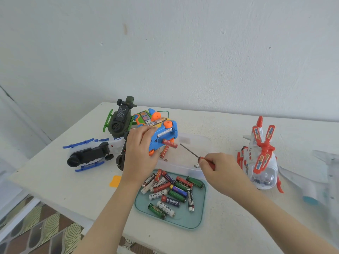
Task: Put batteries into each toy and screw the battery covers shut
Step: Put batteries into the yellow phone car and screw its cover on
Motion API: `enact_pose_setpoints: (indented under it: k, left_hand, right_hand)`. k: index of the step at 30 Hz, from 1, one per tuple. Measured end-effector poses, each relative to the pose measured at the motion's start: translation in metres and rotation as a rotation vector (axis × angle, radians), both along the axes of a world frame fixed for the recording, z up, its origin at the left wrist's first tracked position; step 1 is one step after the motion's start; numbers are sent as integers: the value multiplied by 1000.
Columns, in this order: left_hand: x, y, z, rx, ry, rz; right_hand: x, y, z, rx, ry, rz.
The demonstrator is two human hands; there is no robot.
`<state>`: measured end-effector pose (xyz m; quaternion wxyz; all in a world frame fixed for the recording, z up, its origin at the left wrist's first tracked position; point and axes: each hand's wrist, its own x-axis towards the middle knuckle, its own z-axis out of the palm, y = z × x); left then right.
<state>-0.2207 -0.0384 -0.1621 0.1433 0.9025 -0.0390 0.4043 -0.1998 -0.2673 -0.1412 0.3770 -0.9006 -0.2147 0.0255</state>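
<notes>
Fingers (147,129) of your left hand (141,153) are curled over the far left edge of the blue toy (161,133) and grip it, holding it tilted above the table (55,171) with its underside toward you. Its battery bay is open, the metal contact showing. A red battery (169,143) sits blurred just below that bay; you cannot tell from this view whether it touches the toy.

Your right hand (220,171) is closed round the red handle of the screwdriver (190,153), pinching it. The shaft points far and left toward the toy, its tip short of it.

Below the toy stands a clear box (194,142) with a second red cell (164,152) inside. Just near of the box, between your forearms, lies the teal tray (201,215) heaped with loose batteries (172,189).

A green toy (119,120) sits far left, touching the blue toy's far end. A blue-and-white toy (88,154) lies at the left on its back. A red-and-white helicopter (260,158) stands well apart on the right.
</notes>
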Motion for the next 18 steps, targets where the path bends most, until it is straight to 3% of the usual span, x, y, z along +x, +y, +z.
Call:
enact_pose_setpoints:
  k: [18]
  left_hand:
    - [0,-21,12,-80,-102,54]
  right_hand:
    - [-8,26,23,156,56,108]
